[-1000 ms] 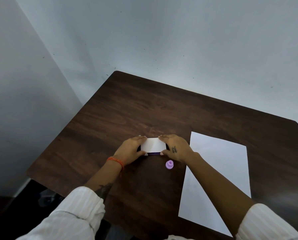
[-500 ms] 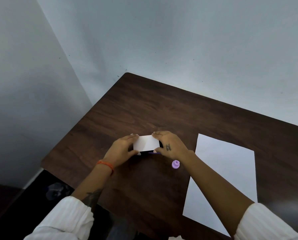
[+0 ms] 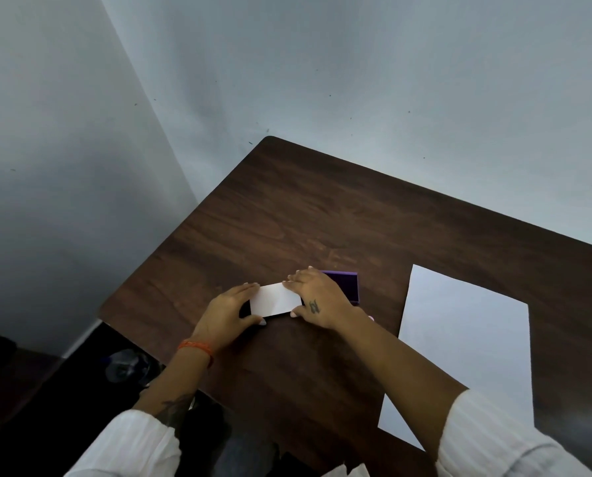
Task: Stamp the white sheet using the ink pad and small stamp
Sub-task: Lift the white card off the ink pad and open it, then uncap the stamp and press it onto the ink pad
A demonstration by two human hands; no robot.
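Observation:
Both my hands rest on the dark wooden table [image 3: 287, 218] and pinch a small white ink pad lid [image 3: 275, 299] between them. My left hand [image 3: 225, 315] grips its left end, and my right hand [image 3: 317, 297] grips its right end. The purple ink pad [image 3: 344, 287] shows uncovered just behind and to the right of my right hand. Of the small stamp [image 3: 370, 318], only a pale purple sliver peeks out from behind my right wrist. The white sheet [image 3: 466, 339] lies flat to the right, apart from both hands.
A grey wall runs behind the table and along its left side. The table's left edge drops to a dark floor, where a clear bottle-like object [image 3: 126, 366] lies.
The white lid has shifted left off the purple ink pad, which is now exposed by my right hand. The stamp has become mostly hidden by my right wrist. The view has swung left.

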